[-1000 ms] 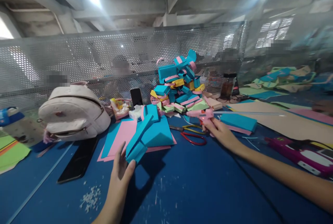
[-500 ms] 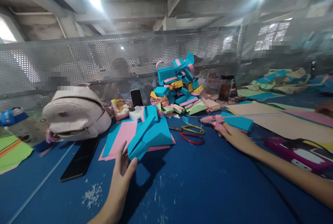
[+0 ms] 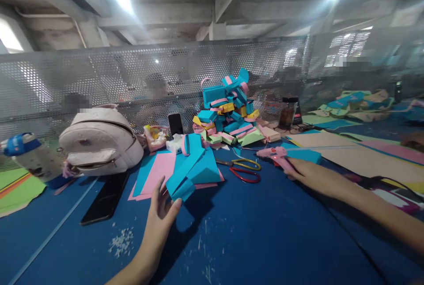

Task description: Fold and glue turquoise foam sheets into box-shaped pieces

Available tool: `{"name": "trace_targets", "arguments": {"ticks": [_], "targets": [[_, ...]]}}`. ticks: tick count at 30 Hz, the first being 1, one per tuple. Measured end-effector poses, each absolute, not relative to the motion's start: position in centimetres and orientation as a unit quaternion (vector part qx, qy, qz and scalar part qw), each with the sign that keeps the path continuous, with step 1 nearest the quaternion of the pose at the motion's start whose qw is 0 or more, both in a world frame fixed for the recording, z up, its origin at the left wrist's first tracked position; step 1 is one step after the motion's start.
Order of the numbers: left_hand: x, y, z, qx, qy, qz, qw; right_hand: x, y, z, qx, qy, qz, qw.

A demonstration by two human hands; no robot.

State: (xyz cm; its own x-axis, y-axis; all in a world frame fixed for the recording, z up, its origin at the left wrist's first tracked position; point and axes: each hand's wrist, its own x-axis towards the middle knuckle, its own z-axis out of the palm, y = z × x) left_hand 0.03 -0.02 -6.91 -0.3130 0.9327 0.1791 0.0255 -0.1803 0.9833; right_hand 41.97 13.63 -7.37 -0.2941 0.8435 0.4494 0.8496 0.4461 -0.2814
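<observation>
My left hand is closed around the lower end of a folded blue paper shape, thumb on one side and fingers on the other. This paper shape is tilted, its far end carrying a small pink paper strip, and it is held above flat blue and pink paper sheets. On the right, my right hand has its fingers round the handle of a pink hot glue gun, whose nozzle points left. Its fingertips are partly hidden. Scissors with one yellow and one red handle lie between the hands.
A pile of folded coloured paper pieces rises at the back before a perforated metal screen. At left are a white backpack, a bottle and a black phone. A dark cable trails at right.
The glue gun's handle has swung slightly toward me with my right hand, and my right forearm now covers more of the purple item. My left hand and the blue paper have shifted slightly right.
</observation>
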Motion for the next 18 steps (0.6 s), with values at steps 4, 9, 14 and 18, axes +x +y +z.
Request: {"name": "trace_targets", "arguments": {"ticks": [4, 9, 14, 18], "targets": [[0.1, -0.1, -7.1, 0.456, 0.531, 0.619, 0.357, 40.5, 9.1, -3.4, -0.412, -0.861, -0.147, 0.260], [0.4, -0.3, -7.1, 0.489, 0.515, 0.597, 0.373, 31.5, 3.6, 1.5, -0.286, -0.917, -0.098, 0.261], [0.8, -0.7, -7.1, 0.505, 0.476, 0.596, 0.403, 24.6, 4.4, 1.5, -0.186, -0.924, -0.152, 0.298], [0.8, -0.8, -6.9, 0.508, 0.472, 0.584, 0.422, 22.4, 6.6, 1.0, -0.124, -0.904, -0.163, 0.374]]}}
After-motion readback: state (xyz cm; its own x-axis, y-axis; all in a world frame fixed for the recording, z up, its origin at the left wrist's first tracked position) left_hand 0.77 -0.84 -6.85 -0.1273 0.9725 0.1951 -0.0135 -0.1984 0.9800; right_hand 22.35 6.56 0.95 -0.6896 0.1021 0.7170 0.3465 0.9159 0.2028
